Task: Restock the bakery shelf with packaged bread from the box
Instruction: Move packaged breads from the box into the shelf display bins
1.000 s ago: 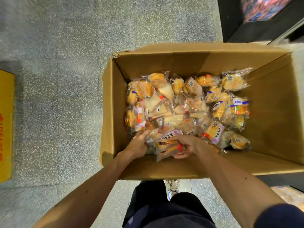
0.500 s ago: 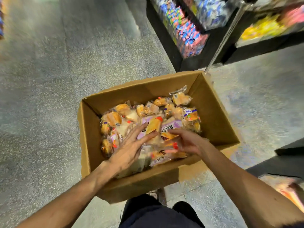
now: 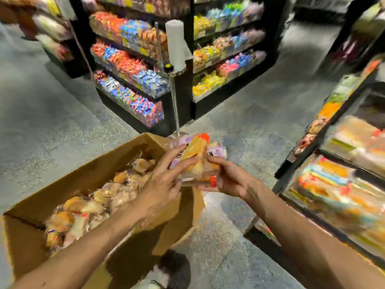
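Observation:
A stack of packaged bread (image 3: 195, 157) in clear wrappers with purple and orange print is held between both hands, above the right corner of the cardboard box (image 3: 27, 232). My left hand (image 3: 164, 182) presses its straight fingers on the stack's top and left side. My right hand (image 3: 227, 178) grips the stack from below and the right. The box on the floor at lower left still holds several bread packs (image 3: 87, 207). The bakery shelf (image 3: 341, 184), blurred, stands at the right with colourful packs on it.
A black candy shelf unit (image 3: 145, 65) stands ahead across the grey floor. A thin metal pole with a white roll (image 3: 176, 44) rises just behind the box. My shoe (image 3: 173, 268) shows at the bottom. More shelves are at far left and far right.
Both hands lifted the bread stack out of the box and moved it right, past the box's edge. The view swung up from the box toward the shelves.

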Motion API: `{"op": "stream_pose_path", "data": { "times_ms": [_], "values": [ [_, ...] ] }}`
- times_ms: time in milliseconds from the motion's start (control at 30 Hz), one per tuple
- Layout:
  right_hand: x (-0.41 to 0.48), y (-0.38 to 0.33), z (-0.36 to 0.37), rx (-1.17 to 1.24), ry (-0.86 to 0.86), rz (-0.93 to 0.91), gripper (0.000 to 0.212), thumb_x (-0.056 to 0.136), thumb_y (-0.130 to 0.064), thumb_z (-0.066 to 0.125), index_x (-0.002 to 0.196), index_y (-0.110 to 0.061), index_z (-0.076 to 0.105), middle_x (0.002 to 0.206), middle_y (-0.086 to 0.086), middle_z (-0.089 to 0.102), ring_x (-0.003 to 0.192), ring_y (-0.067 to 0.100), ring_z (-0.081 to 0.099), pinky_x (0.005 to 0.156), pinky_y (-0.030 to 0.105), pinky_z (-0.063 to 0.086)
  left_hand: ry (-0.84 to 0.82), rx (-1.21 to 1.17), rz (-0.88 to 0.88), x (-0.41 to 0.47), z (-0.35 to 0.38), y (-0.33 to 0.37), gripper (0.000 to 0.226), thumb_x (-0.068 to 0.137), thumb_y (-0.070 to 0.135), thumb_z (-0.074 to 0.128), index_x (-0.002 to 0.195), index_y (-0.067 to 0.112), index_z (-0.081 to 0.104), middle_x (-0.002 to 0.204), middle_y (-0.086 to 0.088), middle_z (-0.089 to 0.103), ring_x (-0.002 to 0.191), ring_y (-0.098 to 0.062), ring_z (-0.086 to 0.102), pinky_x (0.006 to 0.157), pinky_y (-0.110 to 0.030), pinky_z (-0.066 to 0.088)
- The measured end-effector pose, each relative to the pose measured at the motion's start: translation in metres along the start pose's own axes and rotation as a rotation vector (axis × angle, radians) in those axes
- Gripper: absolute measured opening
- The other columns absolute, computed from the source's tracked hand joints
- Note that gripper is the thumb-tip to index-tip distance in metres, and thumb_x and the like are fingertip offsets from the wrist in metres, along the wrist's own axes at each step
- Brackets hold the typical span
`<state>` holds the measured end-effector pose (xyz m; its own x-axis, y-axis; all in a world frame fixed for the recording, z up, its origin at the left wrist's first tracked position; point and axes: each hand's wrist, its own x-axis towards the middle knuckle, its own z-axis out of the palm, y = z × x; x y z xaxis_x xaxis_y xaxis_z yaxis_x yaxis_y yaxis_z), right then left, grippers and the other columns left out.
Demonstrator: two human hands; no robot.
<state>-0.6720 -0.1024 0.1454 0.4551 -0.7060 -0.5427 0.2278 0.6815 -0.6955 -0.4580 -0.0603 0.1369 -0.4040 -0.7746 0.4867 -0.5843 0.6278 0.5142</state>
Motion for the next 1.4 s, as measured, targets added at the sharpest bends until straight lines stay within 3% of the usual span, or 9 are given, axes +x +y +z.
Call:
{"op": "stream_pose_path", "data": {
  "times_ms": [167,300,433,533,733,867,967,1100,1400],
  "values": [
    [-0.099,-0.035,-0.081,0.012,0.17,-0.227,0.041,0.08,-0.032,0.065,0.118,-0.015,0.063,0.109,0.011,0.072,0.093,0.026,0.07,0.077,0.045,0.06,-0.199,-0.228,0.133,0.084,0.047,0.085,0.055,0.079,0.045,0.069,0.132,0.045,0.055,0.156,0.005,0.032,0.146,-0.008,0.027,0.117,-0.027,0.025],
    [-0.178,-0.054,-0.129,-0.009,0.297,-0.358,0.051,0.072,-0.039,0.067,0.119,-0.018,0.064,0.111,0.007,0.071,0.089,0.019,0.07,0.079,0.039,0.059,-0.241,-0.486,0.181,0.138,0.089,0.156,0.051,0.086,0.072,0.046,0.124,0.042,0.062,0.151,0.01,0.04,0.141,-0.006,0.035,0.114,-0.028,0.03],
    [-0.235,-0.063,-0.165,0.046,0.356,-0.487,0.07,0.07,-0.052,0.072,0.129,-0.016,0.061,0.126,0.011,0.066,0.093,0.022,0.07,0.076,0.037,0.059,-0.193,-0.777,0.145,0.181,0.133,0.217,0.055,0.089,0.07,0.047,0.113,0.028,0.073,0.132,0.01,0.061,0.124,-0.014,0.057,0.099,-0.048,0.05],
    [-0.264,-0.067,-0.189,0.12,0.355,-0.557,0.081,0.049,-0.058,0.09,0.114,-0.015,0.07,0.117,0.014,0.07,0.093,0.026,0.071,0.076,0.037,0.058,-0.162,-0.836,0.211,0.209,0.164,0.253,0.022,0.087,0.042,0.063,0.101,0.03,0.073,0.127,0.013,0.061,0.123,-0.005,0.055,0.102,-0.025,0.045],
    [-0.286,-0.079,-0.244,0.284,0.548,-0.662,0.055,0.051,-0.039,0.083,0.096,-0.008,0.073,0.095,0.015,0.069,0.087,0.025,0.058,0.076,0.037,0.044,-0.239,-0.931,0.315,0.26,0.231,0.27,0.068,0.068,0.037,0.078,0.126,0.06,0.051,0.138,0.024,0.047,0.14,-0.018,0.04,0.114,-0.037,0.035],
    [-0.274,-0.092,-0.289,0.398,0.666,-0.695,0.025,0.074,-0.032,0.067,0.071,-0.01,0.079,0.079,0.012,0.072,0.066,0.022,0.067,0.07,0.036,0.054,-0.315,-0.742,0.369,0.297,0.282,0.259,0.066,0.071,0.048,0.074,0.131,0.051,0.046,0.154,0.019,0.03,0.148,-0.004,0.022,0.119,-0.031,0.027],
    [-0.257,-0.102,-0.324,0.482,0.746,-0.681,0.031,0.065,-0.03,0.081,0.084,-0.005,0.075,0.089,0.019,0.066,0.071,0.028,0.064,0.068,0.037,0.058,-0.464,-0.669,0.389,0.322,0.312,0.252,0.065,0.075,0.049,0.066,0.134,0.057,0.037,0.152,0.032,0.022,0.144,0.009,0.019,0.114,-0.012,0.023],
    [-0.238,-0.117,-0.362,0.603,0.85,-0.68,0.043,0.084,-0.018,0.066,0.12,0.006,0.063,0.114,0.027,0.067,0.083,0.033,0.07,0.064,0.041,0.06,-0.619,-0.596,0.376,0.356,0.35,0.242,0.069,0.075,0.045,0.054,0.139,0.055,0.032,0.146,0.034,0.029,0.139,0.008,0.027,0.117,-0.025,0.027],
    [-0.241,-0.14,-0.431,0.554,1.131,-0.701,0.032,0.09,0.013,0.045,0.106,-0.004,0.067,0.089,0.02,0.075,0.069,0.029,0.073,0.058,0.039,0.061,-0.7,-0.522,0.323,0.4,0.417,0.277,0.097,0.07,0.073,0.067,0.149,0.036,0.024,0.148,0.019,0.033,0.135,0.0,0.032,0.113,-0.025,0.031]
  ]
}}
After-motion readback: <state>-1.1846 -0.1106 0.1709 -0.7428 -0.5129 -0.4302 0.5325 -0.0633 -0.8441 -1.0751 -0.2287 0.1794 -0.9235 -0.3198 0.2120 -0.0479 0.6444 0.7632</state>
